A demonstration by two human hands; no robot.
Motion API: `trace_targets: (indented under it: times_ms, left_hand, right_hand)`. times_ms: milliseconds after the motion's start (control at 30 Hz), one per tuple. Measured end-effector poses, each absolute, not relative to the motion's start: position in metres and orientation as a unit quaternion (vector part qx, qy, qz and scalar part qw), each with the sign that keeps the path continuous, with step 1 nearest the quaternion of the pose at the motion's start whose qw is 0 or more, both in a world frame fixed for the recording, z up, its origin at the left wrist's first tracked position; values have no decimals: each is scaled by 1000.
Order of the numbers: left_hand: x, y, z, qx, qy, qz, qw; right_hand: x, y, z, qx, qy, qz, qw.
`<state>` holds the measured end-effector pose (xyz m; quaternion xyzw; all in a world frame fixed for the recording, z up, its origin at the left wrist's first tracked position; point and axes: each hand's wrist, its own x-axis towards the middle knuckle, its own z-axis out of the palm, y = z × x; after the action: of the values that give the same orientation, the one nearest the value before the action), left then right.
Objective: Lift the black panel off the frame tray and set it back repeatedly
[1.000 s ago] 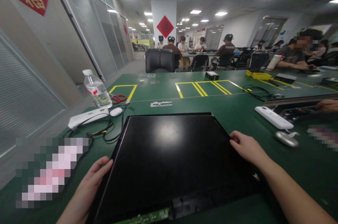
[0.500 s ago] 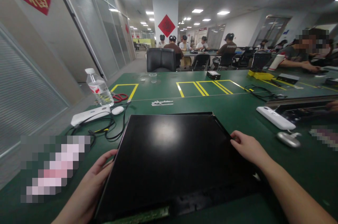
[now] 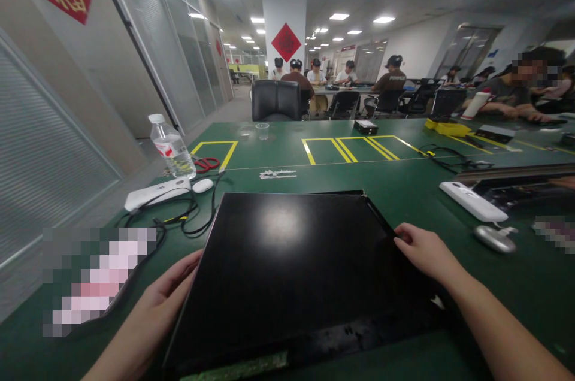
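Observation:
A black flat display panel [image 3: 287, 273] with a glossy face lies in front of me, reflecting a ceiling light. A strip of green circuit board [image 3: 238, 366] shows along its near edge. Beneath it, a black frame [image 3: 377, 213] sticks out at the far right corner and down the right side. My left hand [image 3: 168, 297] is closed around the panel's left edge, with fingertips partly hidden behind it. At the right side, my right hand [image 3: 422, 249] pinches the edge between thumb and fingers; whether it grips panel, frame or both is unclear.
Left on the green table [image 3: 359, 180] are a water bottle [image 3: 173, 147], red-handled scissors [image 3: 207, 163], black cables [image 3: 193, 213] and a white device [image 3: 159, 192]. A white power bank [image 3: 471, 201] and silver mouse [image 3: 494, 238] lie right. A co-worker [image 3: 512, 87] sits far right.
The strip of frame showing past the panel's far edge has become shorter. My left fingers have closed together a little against the left edge. My right hand keeps its place.

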<state>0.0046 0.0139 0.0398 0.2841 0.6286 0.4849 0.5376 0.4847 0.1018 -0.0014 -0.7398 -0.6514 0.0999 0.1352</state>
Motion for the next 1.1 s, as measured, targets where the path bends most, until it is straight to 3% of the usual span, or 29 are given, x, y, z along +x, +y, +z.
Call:
trace_targets:
  times_ms: [433,667,1100]
  left_hand:
    - [6,11,47,271,623,507,531]
    - [13,4,52,237,545,548,589]
    - [24,-14,63,264,559,506,602]
  right_hand:
    - [483,102,-2,-739,-651,105,136]
    - [483,103,-4,-746,-641,122,134]
    - [484,102,-5,-751,-632,138,135]
